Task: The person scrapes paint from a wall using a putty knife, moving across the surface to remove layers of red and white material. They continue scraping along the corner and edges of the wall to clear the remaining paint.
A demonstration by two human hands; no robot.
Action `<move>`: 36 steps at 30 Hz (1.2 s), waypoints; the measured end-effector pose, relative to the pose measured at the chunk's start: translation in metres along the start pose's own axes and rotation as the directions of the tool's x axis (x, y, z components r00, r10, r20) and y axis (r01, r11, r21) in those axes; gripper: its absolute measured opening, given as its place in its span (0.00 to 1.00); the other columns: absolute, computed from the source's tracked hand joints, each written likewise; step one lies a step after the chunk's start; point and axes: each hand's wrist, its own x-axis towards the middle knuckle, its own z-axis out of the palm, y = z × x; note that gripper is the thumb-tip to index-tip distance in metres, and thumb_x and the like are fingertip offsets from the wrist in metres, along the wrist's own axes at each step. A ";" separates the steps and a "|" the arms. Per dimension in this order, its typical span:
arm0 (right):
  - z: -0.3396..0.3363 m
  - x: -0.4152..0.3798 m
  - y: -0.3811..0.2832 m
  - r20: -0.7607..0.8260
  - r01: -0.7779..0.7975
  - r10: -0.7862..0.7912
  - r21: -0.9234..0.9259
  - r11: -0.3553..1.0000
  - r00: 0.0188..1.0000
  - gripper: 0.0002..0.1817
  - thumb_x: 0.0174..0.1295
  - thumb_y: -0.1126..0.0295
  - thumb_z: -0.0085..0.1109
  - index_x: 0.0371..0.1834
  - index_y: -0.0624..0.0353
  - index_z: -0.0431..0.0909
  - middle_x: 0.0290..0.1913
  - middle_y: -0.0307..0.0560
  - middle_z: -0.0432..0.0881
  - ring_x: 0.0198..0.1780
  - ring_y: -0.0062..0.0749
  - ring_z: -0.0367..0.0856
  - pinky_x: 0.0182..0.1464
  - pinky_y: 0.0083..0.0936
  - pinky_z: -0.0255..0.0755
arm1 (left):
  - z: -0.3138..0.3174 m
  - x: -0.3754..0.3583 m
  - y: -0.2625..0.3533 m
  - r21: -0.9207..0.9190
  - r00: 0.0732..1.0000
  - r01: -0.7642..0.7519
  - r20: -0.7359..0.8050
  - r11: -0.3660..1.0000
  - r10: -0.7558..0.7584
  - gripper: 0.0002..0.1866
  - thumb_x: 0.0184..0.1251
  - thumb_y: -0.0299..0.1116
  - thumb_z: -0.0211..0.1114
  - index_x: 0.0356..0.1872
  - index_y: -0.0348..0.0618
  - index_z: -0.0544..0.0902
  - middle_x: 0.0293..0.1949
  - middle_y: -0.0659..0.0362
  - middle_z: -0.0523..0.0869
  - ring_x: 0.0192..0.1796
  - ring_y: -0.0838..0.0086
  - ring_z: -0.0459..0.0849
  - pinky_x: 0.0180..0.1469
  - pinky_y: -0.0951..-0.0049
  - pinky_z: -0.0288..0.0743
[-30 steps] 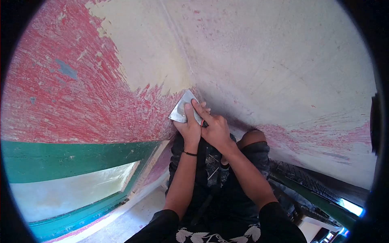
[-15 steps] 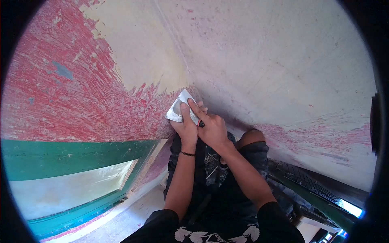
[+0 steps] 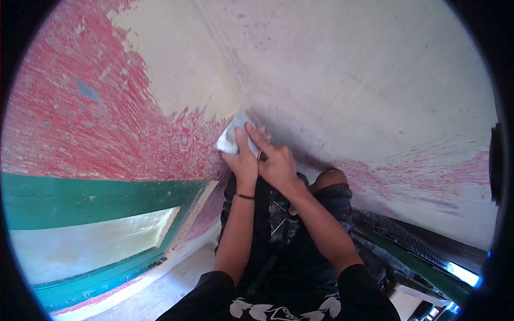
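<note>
At the wall corner, both my hands are closed on one flat, silvery-white scraper plate point(image 3: 227, 140) with a greyish patch on its face. My left hand point(image 3: 246, 167) grips it from below, the thumb lying along its face. Beside it, my right hand point(image 3: 279, 167), with a dark ring on a finger, presses its fingers on the plate's right side. The plate's top edge is at the boundary between cream filler and scratched red paint. Its underside and some of my fingers behind it are hidden.
Scratched red paint covers the left wall point(image 3: 96, 123), with a cream patch point(image 3: 182, 64) above. A pale wall point(image 3: 375, 80) rises on the right. Below left is a green window frame point(image 3: 107, 198). My bent knee point(image 3: 330, 179) is close to the right wall. A dark mesh rack point(image 3: 407, 238) stands lower right.
My hands and the plate appear slightly higher and to the left, but the whole view has shifted a little too. The plate is tilted slightly differently, and both hands keep their hold.
</note>
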 end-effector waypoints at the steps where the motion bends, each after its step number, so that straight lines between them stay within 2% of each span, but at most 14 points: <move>1: 0.000 -0.004 0.000 0.042 -0.025 0.025 -0.004 1.000 0.999 0.45 0.52 0.72 0.63 0.75 0.22 0.63 0.28 0.62 0.83 0.28 0.58 0.84 0.36 0.48 0.81 | -0.003 -0.004 -0.001 -0.007 1.000 0.022 0.002 1.000 -0.022 0.18 0.79 0.37 0.57 0.55 0.28 0.73 0.40 0.44 0.87 0.36 0.61 0.89 0.39 0.63 0.87; 3: 0.003 -0.009 0.002 0.125 -0.079 0.079 -0.005 0.997 0.989 0.45 0.51 0.72 0.63 0.75 0.23 0.63 0.28 0.62 0.83 0.28 0.58 0.84 0.35 0.48 0.81 | -0.012 -0.004 -0.005 -0.011 0.998 0.066 0.006 0.998 -0.066 0.18 0.79 0.36 0.57 0.55 0.28 0.72 0.40 0.43 0.87 0.36 0.61 0.89 0.39 0.63 0.87; 18: -0.017 0.012 -0.001 0.102 -0.054 0.052 0.015 0.998 0.993 0.45 0.51 0.74 0.61 0.75 0.23 0.63 0.30 0.63 0.84 0.32 0.58 0.85 0.37 0.48 0.81 | 0.014 0.005 -0.007 -0.073 1.000 0.029 0.000 0.997 -0.029 0.18 0.80 0.38 0.56 0.55 0.29 0.73 0.39 0.45 0.87 0.35 0.63 0.88 0.38 0.65 0.85; 19: -0.017 0.005 0.001 0.133 -0.034 0.030 0.032 0.999 0.991 0.45 0.52 0.74 0.60 0.76 0.27 0.63 0.31 0.63 0.84 0.32 0.58 0.85 0.37 0.48 0.81 | 0.008 -0.004 -0.008 -0.074 0.999 0.035 -0.033 0.997 -0.038 0.18 0.79 0.38 0.56 0.54 0.29 0.74 0.38 0.47 0.88 0.35 0.64 0.88 0.37 0.66 0.85; 20: -0.017 -0.004 0.006 0.165 -0.015 0.006 0.053 0.998 0.986 0.44 0.53 0.74 0.60 0.77 0.32 0.62 0.31 0.63 0.84 0.32 0.59 0.85 0.37 0.47 0.81 | -0.005 -0.010 -0.016 -0.087 0.997 0.077 0.023 0.993 -0.075 0.25 0.78 0.42 0.59 0.60 0.27 0.70 0.48 0.45 0.85 0.41 0.60 0.88 0.41 0.66 0.86; 23: -0.023 -0.016 0.014 0.106 0.045 -0.083 0.321 0.946 0.991 0.36 0.60 0.72 0.59 0.75 0.49 0.61 0.31 0.58 0.84 0.27 0.51 0.85 0.33 0.41 0.80 | -0.033 -0.022 -0.044 -0.118 0.970 -0.123 0.198 0.985 0.144 0.35 0.70 0.51 0.65 0.63 0.29 0.69 0.49 0.50 0.84 0.42 0.64 0.87 0.41 0.71 0.84; 25: -0.040 -0.016 0.008 0.216 -0.123 0.008 0.525 0.842 0.976 0.30 0.66 0.70 0.57 0.71 0.57 0.60 0.30 0.51 0.83 0.24 0.41 0.83 0.29 0.35 0.78 | -0.035 -0.025 -0.040 -0.102 0.951 -0.066 0.296 0.993 0.093 0.42 0.65 0.57 0.69 0.66 0.31 0.67 0.50 0.53 0.83 0.41 0.67 0.86 0.39 0.75 0.82; 27: -0.069 -0.017 -0.002 0.546 -0.517 0.177 0.567 0.641 0.819 0.24 0.72 0.68 0.54 0.67 0.62 0.59 0.29 0.45 0.81 0.21 0.29 0.80 0.25 0.28 0.75 | -0.041 -0.027 -0.037 -0.110 0.905 0.072 0.426 0.991 -0.018 0.46 0.61 0.61 0.70 0.67 0.31 0.66 0.49 0.54 0.82 0.39 0.71 0.85 0.36 0.78 0.80; 28: -0.071 -0.016 -0.003 0.581 -0.526 0.087 0.650 0.548 0.809 0.16 0.76 0.66 0.51 0.61 0.61 0.67 0.26 0.40 0.78 0.20 0.19 0.75 0.21 0.22 0.69 | -0.050 -0.024 -0.039 -0.130 0.855 0.143 0.516 0.981 -0.057 0.48 0.61 0.62 0.70 0.68 0.32 0.65 0.48 0.55 0.82 0.38 0.73 0.84 0.33 0.80 0.78; 29: -0.064 -0.017 0.004 0.588 -0.501 0.034 0.656 0.564 0.808 0.15 0.76 0.66 0.51 0.59 0.61 0.69 0.27 0.41 0.78 0.20 0.20 0.75 0.21 0.22 0.70 | -0.054 -0.024 -0.043 -0.144 0.793 0.216 0.603 0.966 -0.088 0.49 0.60 0.63 0.70 0.68 0.32 0.65 0.47 0.56 0.82 0.37 0.75 0.84 0.31 0.82 0.76; 31: -0.039 -0.022 0.028 0.596 -0.451 -0.064 0.669 0.590 0.801 0.13 0.76 0.66 0.52 0.55 0.62 0.72 0.28 0.41 0.79 0.20 0.21 0.76 0.22 0.22 0.71 | -0.037 -0.032 -0.024 -0.120 0.856 0.211 0.502 0.970 -0.124 0.40 0.70 0.59 0.62 0.67 0.31 0.67 0.47 0.54 0.85 0.34 0.75 0.84 0.27 0.82 0.75; 33: -0.029 -0.021 0.029 0.603 -0.490 0.081 0.556 0.671 0.794 0.14 0.72 0.64 0.59 0.51 0.63 0.75 0.33 0.43 0.81 0.24 0.23 0.79 0.25 0.25 0.73 | -0.034 -0.023 -0.019 -0.017 0.898 0.262 0.371 0.965 -0.237 0.34 0.76 0.54 0.57 0.65 0.30 0.69 0.48 0.51 0.86 0.36 0.74 0.85 0.28 0.80 0.78; 35: -0.022 -0.023 0.028 0.504 -0.468 0.185 0.521 0.714 0.844 0.18 0.69 0.62 0.63 0.54 0.63 0.74 0.37 0.48 0.84 0.29 0.29 0.83 0.30 0.30 0.77 | -0.033 -0.016 -0.021 -0.037 0.943 0.212 0.269 0.976 -0.195 0.29 0.82 0.47 0.50 0.66 0.28 0.68 0.52 0.44 0.86 0.48 0.64 0.87 0.49 0.69 0.83; 36: -0.021 -0.026 0.024 0.291 -0.228 0.099 0.453 0.862 0.952 0.26 0.65 0.61 0.66 0.61 0.62 0.70 0.42 0.58 0.86 0.40 0.46 0.88 0.41 0.40 0.80 | -0.030 -0.012 -0.018 -0.028 0.964 0.124 0.242 0.992 -0.114 0.28 0.82 0.47 0.49 0.66 0.29 0.68 0.53 0.44 0.85 0.50 0.63 0.87 0.50 0.67 0.82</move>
